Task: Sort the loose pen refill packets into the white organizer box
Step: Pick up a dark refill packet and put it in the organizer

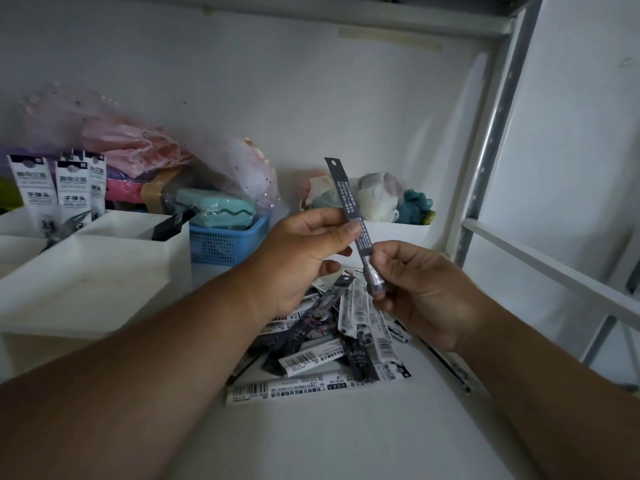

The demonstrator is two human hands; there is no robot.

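Hands: both raised above the shelf, sharing one dark refill packet [351, 216]. Left hand [304, 258] pinches the packet's middle between thumb and fingertips, palm turned inward, forearm reaching in from lower left. Right hand [419, 289] grips the packet's lower end with curled fingers, forearm entering from lower right.

Held packet: long, narrow, dark with white print, tilted slightly left at the top, hang-hole uppermost. Held in the air above the pile, clear of everything else.

Loose packets [332, 351]: an overlapping heap on the white shelf surface [346, 445], directly below the hands. Mixed white and dark sleeves, barcodes showing. Bare shelf lies in front of the heap, toward the viewer.

White organizer box [93, 278]: left of the heap, close to the left forearm. Front compartment open at the top; nothing can be seen in it. Rear compartments hold upright white refill packs [55, 188] and one dark packet [169, 225] leaning at an angle.

Blue basket [225, 244]: behind the box, just right of it, holding a teal item under a clear bag.

Small white container [398, 233]: at the back wall behind the hands, with soft toys above it.

Metal shelf frame [498, 133]: upright and rail bounding the right side.
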